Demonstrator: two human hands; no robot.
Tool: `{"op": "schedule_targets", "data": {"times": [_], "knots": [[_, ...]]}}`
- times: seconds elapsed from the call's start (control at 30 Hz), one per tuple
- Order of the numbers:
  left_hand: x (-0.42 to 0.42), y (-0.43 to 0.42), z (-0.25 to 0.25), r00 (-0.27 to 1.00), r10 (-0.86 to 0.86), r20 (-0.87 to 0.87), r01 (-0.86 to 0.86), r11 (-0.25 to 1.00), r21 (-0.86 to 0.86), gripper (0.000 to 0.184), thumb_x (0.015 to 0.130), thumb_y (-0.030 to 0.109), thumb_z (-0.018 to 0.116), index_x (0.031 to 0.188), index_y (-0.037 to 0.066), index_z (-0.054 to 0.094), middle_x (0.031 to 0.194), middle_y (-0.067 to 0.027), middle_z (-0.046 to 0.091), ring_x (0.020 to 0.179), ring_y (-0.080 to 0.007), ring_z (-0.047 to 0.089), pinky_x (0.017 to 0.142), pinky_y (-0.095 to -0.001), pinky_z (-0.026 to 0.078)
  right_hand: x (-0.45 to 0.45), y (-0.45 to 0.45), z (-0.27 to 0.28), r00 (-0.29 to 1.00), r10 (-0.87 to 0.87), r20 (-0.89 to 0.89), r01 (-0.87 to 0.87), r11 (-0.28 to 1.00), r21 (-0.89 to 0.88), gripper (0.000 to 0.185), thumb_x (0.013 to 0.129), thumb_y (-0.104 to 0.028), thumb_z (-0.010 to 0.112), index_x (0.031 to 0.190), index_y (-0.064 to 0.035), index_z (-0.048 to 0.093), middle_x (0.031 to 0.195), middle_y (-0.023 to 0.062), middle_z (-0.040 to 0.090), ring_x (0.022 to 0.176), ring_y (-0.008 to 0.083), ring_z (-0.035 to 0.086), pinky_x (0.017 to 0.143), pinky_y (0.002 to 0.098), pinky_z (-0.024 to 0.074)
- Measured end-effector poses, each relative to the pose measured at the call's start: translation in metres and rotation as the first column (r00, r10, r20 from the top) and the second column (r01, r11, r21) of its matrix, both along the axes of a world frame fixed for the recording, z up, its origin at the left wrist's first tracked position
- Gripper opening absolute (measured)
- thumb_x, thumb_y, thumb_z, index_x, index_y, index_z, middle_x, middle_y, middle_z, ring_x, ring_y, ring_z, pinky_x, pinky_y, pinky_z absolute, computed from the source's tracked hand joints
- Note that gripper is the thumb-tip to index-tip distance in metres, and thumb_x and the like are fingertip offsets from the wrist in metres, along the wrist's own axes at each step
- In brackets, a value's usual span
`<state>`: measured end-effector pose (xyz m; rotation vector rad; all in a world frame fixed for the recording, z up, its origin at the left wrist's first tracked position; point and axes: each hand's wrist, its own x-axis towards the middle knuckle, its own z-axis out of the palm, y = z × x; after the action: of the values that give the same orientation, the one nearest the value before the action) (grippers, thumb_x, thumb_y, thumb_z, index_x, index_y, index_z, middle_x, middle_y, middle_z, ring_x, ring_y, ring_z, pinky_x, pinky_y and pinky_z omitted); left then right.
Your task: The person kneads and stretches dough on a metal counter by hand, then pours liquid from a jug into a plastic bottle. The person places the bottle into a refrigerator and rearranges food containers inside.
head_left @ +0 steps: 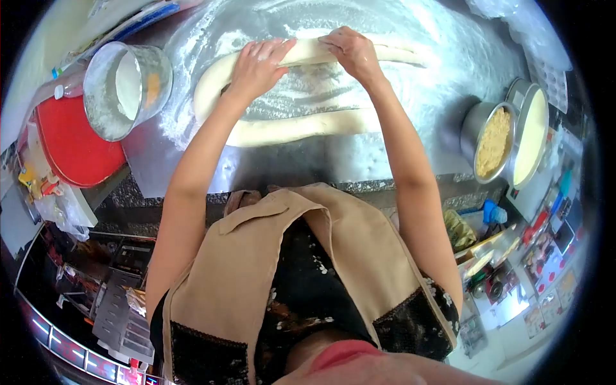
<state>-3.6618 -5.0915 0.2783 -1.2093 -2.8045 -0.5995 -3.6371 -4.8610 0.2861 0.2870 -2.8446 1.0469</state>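
A long pale rope of dough [289, 128] lies on the floured metal table, curving round at its left end into a far stretch and a near stretch. My left hand [258, 67] rests on the far stretch with its fingers spread. To the right of it, my right hand [351, 52] has its fingers bent together on the same stretch, pinching the dough. The dough's thinner end reaches out to the right beyond my right hand. White flour is smeared on the table [462, 83] around the dough.
At the left stands a clear tub [128, 90] with white flour, beside a red board [77, 141]. On the right are a metal bowl of crumbly yellow filling [493, 142] and a round container with a pale yellow content [531, 138]. Plastic sheeting [529, 25] lies at the back right.
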Motion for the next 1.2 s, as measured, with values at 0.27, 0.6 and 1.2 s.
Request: {"op": "schedule_targets", "data": {"times": [0.27, 0.6, 1.2], "knots": [[0.050, -0.104, 0.031, 0.729, 0.615, 0.301, -0.683, 0.626, 0.376, 0.026, 0.080, 0.010, 0.056, 0.106, 0.005, 0.057, 0.105, -0.0110, 0.057, 0.094, -0.0247, 0.056, 0.083, -0.0328, 0.044, 0.005, -0.011, -0.020, 0.951, 0.158, -0.265, -0.031, 0.904, 0.427, 0.019, 0.072, -0.007, 0.054, 0.089, -0.0147, 0.059, 0.084, 0.0032, 0.054, 0.078, 0.0242, 0.056, 0.062, 0.0351, 0.0493], [0.078, -0.104, 0.000, 0.658, 0.700, 0.276, -0.747, 0.652, 0.129, 0.051, 0.072, 0.028, 0.066, 0.115, 0.004, 0.051, 0.117, -0.0159, 0.049, 0.100, -0.0287, 0.052, 0.083, -0.0391, 0.043, 0.045, -0.120, -0.008, 0.912, -0.177, 0.369, 0.359, 0.779, -0.514, 0.017, 0.086, -0.016, 0.053, 0.091, -0.0012, 0.059, 0.071, 0.0084, 0.064, 0.067, 0.0158, 0.062, 0.060, 0.0278, 0.0487], [0.008, -0.157, -0.019, -0.055, 0.036, 0.998, -0.728, 0.683, -0.065, 0.046, 0.078, 0.028, 0.062, 0.111, -0.003, 0.051, 0.094, -0.0077, 0.061, 0.081, -0.0137, 0.060, 0.068, -0.0256, 0.049, 0.032, -0.210, -0.049, 0.903, -0.399, -0.157, 0.365, 0.908, -0.206, 0.017, 0.072, -0.010, 0.063, 0.089, -0.0117, 0.065, 0.073, 0.0057, 0.060, 0.063, 0.0233, 0.059, 0.053, 0.0311, 0.0481]]}}
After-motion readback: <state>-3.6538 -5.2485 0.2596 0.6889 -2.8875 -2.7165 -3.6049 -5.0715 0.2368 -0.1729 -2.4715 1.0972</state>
